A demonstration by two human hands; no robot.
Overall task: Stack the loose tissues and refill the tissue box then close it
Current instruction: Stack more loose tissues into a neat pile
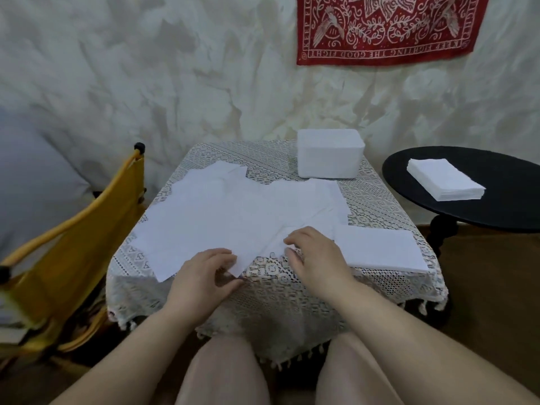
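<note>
Both hands' fingers (225,254) pinch one loose tissue (257,247) at its near edge; uneven pulling could tear it.

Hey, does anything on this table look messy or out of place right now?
Yes. The loose tissues lie scattered and overlapping at odd angles across the lace tablecloth, unlike the neat stack at its right. Another stack sits apart on the black side table.
</note>
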